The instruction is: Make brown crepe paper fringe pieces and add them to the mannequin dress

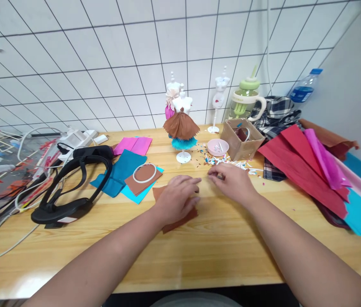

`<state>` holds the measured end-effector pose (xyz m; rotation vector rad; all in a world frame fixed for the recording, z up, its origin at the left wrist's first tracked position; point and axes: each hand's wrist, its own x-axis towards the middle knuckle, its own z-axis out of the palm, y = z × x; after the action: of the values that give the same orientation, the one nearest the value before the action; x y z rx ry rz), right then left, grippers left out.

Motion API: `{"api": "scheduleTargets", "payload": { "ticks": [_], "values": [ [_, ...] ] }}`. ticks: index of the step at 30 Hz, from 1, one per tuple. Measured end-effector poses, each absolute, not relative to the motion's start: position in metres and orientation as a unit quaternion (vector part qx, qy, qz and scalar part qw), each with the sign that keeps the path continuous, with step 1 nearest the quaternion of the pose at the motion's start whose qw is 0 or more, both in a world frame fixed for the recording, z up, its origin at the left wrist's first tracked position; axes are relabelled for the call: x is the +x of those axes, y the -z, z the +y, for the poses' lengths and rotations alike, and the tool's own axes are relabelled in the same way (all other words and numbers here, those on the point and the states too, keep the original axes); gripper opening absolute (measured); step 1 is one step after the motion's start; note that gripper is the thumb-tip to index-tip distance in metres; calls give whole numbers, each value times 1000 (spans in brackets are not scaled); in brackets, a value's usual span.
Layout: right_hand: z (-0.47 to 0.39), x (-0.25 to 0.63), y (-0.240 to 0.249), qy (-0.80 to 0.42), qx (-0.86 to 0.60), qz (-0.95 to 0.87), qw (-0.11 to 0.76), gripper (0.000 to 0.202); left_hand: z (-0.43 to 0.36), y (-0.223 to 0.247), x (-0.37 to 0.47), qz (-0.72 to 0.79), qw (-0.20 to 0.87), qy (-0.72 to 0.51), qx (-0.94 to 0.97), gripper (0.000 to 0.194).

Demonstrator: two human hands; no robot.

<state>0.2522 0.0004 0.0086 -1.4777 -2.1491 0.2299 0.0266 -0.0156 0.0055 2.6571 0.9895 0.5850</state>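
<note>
Pressing flat on a brown paper sheet (180,215), the left hand (175,200) lies palm down near the middle of the wooden tabletop (199,251), its grip spread loose with the fingers laid out over the sheet rather than closed on it. The right hand (233,182) rests just beside it, fingertips drawn together at the tabletop, and they seem to pinch something small, though what it is cannot be made out. Behind the hands stands a small mannequin (182,123) on a white round foot, dressed in a brown paper skirt over a blue frill, with two more small white dress forms behind and to the right of it. Left of the hands, a white ring (145,172) sits on another brown piece that lies on blue paper sheets (119,172), and pink sheets (134,145) lie farther back. A black headset (71,187) with cables lies well to the left. To the right are a pink bowl (218,147), scattered paper scraps (228,162), an open cardboard box (242,138), a green-lidded jug (246,102), a checked cloth, a water bottle (304,87) and a stack of red, pink and blue paper (308,170).
</note>
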Motion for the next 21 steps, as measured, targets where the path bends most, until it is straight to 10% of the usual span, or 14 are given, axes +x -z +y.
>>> {"api": "scheduleTargets", "payload": {
  "ticks": [7, 21],
  "values": [
    [-30, 200, 0, -165, -268, -931, 184, 17, 9, -20, -19, 504, 43, -173, 845, 20],
    [-20, 217, -4, -160, -329, -919, 145, 15, 5, -6, -9, 354, 98, -107, 924, 28]
  ]
}}
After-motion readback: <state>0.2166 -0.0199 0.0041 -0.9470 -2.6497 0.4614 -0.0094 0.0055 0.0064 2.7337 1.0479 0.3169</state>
